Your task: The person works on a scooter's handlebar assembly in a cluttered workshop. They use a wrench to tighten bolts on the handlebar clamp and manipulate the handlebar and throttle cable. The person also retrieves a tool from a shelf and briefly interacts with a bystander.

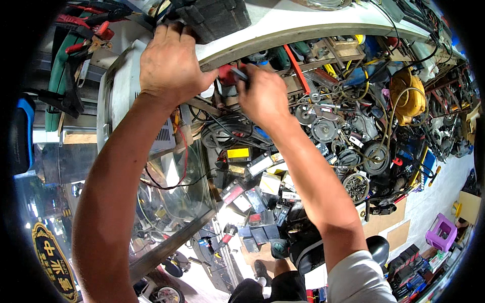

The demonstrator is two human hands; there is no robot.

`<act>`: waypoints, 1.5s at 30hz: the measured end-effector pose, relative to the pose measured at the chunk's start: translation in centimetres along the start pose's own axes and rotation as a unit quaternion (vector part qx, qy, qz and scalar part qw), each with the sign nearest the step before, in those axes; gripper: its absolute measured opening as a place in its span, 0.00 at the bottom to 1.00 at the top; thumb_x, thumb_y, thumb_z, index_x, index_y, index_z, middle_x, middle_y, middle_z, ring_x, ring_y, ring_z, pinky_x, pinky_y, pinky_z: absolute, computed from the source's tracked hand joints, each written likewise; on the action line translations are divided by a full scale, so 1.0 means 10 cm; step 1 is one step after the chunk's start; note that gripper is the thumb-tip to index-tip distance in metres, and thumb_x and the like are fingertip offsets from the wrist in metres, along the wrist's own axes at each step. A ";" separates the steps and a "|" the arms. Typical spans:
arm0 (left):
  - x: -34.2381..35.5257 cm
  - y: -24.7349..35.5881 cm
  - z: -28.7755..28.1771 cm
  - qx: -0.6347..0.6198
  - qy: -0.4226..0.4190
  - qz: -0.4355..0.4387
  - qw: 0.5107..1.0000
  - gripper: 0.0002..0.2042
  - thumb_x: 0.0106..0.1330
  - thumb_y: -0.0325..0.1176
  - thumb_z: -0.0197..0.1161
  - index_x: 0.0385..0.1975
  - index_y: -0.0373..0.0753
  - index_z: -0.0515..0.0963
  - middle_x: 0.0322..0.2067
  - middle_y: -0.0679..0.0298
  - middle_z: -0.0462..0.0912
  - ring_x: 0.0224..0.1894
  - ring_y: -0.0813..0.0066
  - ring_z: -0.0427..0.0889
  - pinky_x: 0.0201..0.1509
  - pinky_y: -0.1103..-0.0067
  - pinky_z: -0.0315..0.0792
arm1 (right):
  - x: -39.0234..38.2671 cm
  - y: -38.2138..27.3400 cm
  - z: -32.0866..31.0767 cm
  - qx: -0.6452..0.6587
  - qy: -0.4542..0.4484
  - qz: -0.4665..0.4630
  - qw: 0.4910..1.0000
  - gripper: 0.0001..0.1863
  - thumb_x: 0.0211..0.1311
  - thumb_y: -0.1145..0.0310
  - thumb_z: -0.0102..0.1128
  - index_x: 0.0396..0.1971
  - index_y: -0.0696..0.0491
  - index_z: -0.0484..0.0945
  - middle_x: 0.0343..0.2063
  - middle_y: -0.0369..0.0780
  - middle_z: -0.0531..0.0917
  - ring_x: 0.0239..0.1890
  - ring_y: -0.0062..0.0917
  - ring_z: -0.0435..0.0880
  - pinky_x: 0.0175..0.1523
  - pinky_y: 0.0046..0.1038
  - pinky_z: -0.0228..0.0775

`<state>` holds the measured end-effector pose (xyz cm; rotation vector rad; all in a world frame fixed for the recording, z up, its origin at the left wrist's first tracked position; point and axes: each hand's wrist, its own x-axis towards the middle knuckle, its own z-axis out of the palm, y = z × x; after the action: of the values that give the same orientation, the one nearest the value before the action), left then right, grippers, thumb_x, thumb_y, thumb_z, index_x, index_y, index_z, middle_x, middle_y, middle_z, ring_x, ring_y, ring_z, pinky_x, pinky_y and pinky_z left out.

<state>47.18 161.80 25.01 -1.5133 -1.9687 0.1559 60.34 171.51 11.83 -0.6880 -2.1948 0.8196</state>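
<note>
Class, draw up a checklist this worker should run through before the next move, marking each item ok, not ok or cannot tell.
1. Right hand grips its piece: ok, a slim grey piece shows between thumb and fingers.
2. Kind of piece identified: cannot tell, mostly hidden by the hand.
3. Left hand touching the dark box: cannot tell, fingers lie right by its edge.
4. Dark box supported: ok, it rests on the white counter.
5. Loose wires tidied: not ok, a red wire hangs beside the left forearm.
6. Area below uncluttered: not ok, coiled black cables lie there.
</note>
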 end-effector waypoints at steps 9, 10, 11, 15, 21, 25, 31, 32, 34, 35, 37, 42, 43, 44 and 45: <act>-0.03 -0.06 -0.03 -0.035 0.021 0.001 0.999 0.31 0.39 0.51 0.82 0.38 0.35 0.81 0.39 0.56 0.80 0.44 0.57 0.79 0.46 0.67 0.79 | 0.90 -0.24 0.94 -0.189 0.024 -0.192 0.963 0.32 0.70 0.49 0.50 0.71 0.43 0.68 0.74 0.41 0.65 0.75 0.38 0.63 0.77 0.45 0.51; 0.01 -0.02 -0.03 -0.034 0.020 0.000 0.999 0.32 0.38 0.53 0.82 0.37 0.34 0.82 0.39 0.56 0.80 0.44 0.59 0.79 0.46 0.68 0.79 | 1.00 -0.21 0.96 -0.169 0.086 -0.240 0.952 0.30 0.68 0.49 0.51 0.68 0.44 0.72 0.70 0.43 0.71 0.72 0.41 0.66 0.76 0.47 0.51; 0.05 -0.01 -0.02 -0.038 0.005 -0.001 0.999 0.31 0.40 0.52 0.82 0.37 0.34 0.82 0.39 0.56 0.80 0.45 0.58 0.79 0.47 0.67 0.79 | 1.06 -0.14 0.95 -0.169 0.096 -0.250 0.948 0.30 0.68 0.49 0.51 0.68 0.45 0.72 0.70 0.43 0.70 0.73 0.41 0.65 0.76 0.47 0.51; -0.01 -0.03 -0.06 -0.063 0.011 -0.017 0.998 0.30 0.38 0.45 0.83 0.38 0.34 0.79 0.39 0.52 0.79 0.45 0.52 0.78 0.48 0.64 0.77 | 1.09 -0.23 0.85 -0.136 0.028 -0.248 0.959 0.31 0.69 0.48 0.51 0.68 0.45 0.72 0.71 0.43 0.70 0.74 0.40 0.65 0.77 0.47 0.52; -0.02 -0.03 -0.06 -0.056 -0.038 -0.023 0.997 0.30 0.40 0.45 0.83 0.39 0.32 0.79 0.42 0.50 0.80 0.47 0.49 0.78 0.53 0.63 0.76 | 0.83 -0.20 0.52 -0.093 -0.089 -0.122 0.984 0.27 0.68 0.51 0.55 0.62 0.46 0.79 0.65 0.45 0.78 0.68 0.43 0.74 0.73 0.44 0.62; 0.03 0.00 -0.12 -0.047 -0.026 -0.024 0.998 0.29 0.42 0.47 0.81 0.38 0.32 0.80 0.42 0.48 0.80 0.50 0.49 0.78 0.55 0.63 0.76 | 0.57 -0.06 0.24 0.041 -0.213 0.092 0.972 0.25 0.66 0.54 0.63 0.55 0.56 0.82 0.53 0.51 0.85 0.57 0.45 0.83 0.62 0.40 0.73; 0.04 0.01 -0.10 -0.040 -0.046 -0.032 0.998 0.29 0.43 0.49 0.80 0.38 0.31 0.81 0.41 0.49 0.81 0.50 0.50 0.79 0.57 0.64 0.76 | -0.40 -0.09 -0.63 0.471 -0.226 0.316 0.792 0.12 0.75 0.60 0.60 0.39 0.55 0.75 0.20 0.30 0.75 0.19 0.14 0.70 0.21 0.22 0.55; 0.00 0.05 -0.12 -0.026 -0.036 -0.026 0.999 0.29 0.44 0.49 0.80 0.38 0.31 0.82 0.41 0.49 0.81 0.50 0.50 0.79 0.57 0.64 0.76 | -0.66 -0.11 -0.78 0.477 -0.231 0.316 0.787 0.12 0.75 0.60 0.60 0.39 0.54 0.73 0.20 0.30 0.75 0.19 0.13 0.70 0.20 0.20 0.53; 0.02 0.06 -0.19 -0.023 -0.062 -0.035 0.997 0.30 0.47 0.52 0.79 0.41 0.31 0.82 0.43 0.50 0.82 0.53 0.52 0.78 0.58 0.65 0.76 | -1.26 -0.09 -0.96 0.516 -0.217 0.351 0.751 0.12 0.74 0.61 0.59 0.41 0.55 0.74 0.20 0.31 0.75 0.18 0.16 0.69 0.21 0.21 0.55; -0.02 0.04 -0.17 -0.008 -0.064 -0.031 0.997 0.31 0.48 0.53 0.78 0.42 0.32 0.82 0.44 0.52 0.81 0.54 0.54 0.78 0.58 0.65 0.76 | -1.53 -0.24 -1.15 0.517 -0.214 0.384 0.735 0.16 0.73 0.59 0.60 0.46 0.58 0.75 0.21 0.33 0.76 0.18 0.17 0.70 0.22 0.21 0.58; 0.00 0.04 -0.20 0.007 -0.087 -0.028 0.996 0.31 0.50 0.55 0.77 0.44 0.32 0.83 0.46 0.53 0.81 0.55 0.55 0.77 0.58 0.65 0.77 | -2.27 -0.26 -1.50 0.523 -0.235 0.407 0.711 0.24 0.70 0.58 0.62 0.54 0.63 0.74 0.24 0.36 0.78 0.18 0.19 0.71 0.23 0.21 0.62; 0.00 0.04 -0.31 0.013 -0.106 -0.049 0.993 0.29 0.52 0.53 0.76 0.40 0.31 0.84 0.46 0.49 0.84 0.56 0.51 0.78 0.62 0.65 0.74 | -3.81 -0.72 -2.76 0.498 -0.245 0.502 0.662 0.26 0.68 0.63 0.63 0.57 0.67 0.71 0.25 0.39 0.79 0.20 0.20 0.72 0.27 0.22 0.64; 0.00 0.03 -0.49 -0.024 -0.185 -0.078 0.979 0.28 0.52 0.53 0.76 0.40 0.31 0.84 0.48 0.47 0.84 0.59 0.53 0.78 0.62 0.66 0.74 | -4.09 -0.78 -3.01 0.493 -0.241 0.504 0.667 0.26 0.69 0.65 0.62 0.58 0.68 0.70 0.25 0.39 0.78 0.21 0.20 0.72 0.27 0.21 0.64; -0.03 0.06 -0.51 -0.026 -0.211 -0.099 0.972 0.29 0.52 0.52 0.76 0.43 0.30 0.84 0.49 0.47 0.83 0.60 0.54 0.78 0.62 0.66 0.76 | -4.32 -0.84 -3.27 0.484 -0.234 0.508 0.673 0.26 0.69 0.68 0.61 0.60 0.70 0.69 0.25 0.39 0.77 0.22 0.20 0.71 0.27 0.21 0.64; -0.10 0.02 -0.49 -0.027 -0.207 -0.129 0.969 0.29 0.53 0.51 0.75 0.45 0.30 0.83 0.51 0.47 0.83 0.60 0.53 0.78 0.62 0.66 0.76 | -4.44 -0.91 -3.55 0.481 -0.240 0.515 0.667 0.27 0.69 0.67 0.62 0.61 0.70 0.68 0.25 0.39 0.77 0.22 0.20 0.71 0.26 0.21 0.63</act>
<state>50.18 159.64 28.34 -1.3179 -2.4978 0.3323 112.43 148.54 20.15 -1.1710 -1.1306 2.7083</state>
